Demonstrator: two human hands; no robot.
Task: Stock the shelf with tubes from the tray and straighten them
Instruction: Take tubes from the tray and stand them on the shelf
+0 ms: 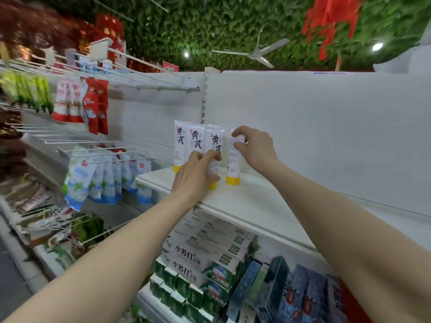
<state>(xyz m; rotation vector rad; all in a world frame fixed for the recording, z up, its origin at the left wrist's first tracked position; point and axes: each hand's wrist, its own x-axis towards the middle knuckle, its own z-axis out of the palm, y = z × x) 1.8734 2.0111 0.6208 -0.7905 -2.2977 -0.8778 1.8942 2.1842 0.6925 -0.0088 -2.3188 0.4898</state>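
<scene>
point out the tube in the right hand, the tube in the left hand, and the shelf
right-hand tube [233,157], head view, on its printed body
left-hand tube [216,142], head view, on its upper label
shelf [251,199], head view, on its bare top

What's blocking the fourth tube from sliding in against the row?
Nothing visible. The right hand grips the fourth tube on the shelf; only a bare gap separates it from the third tube, which the left hand holds.
</scene>
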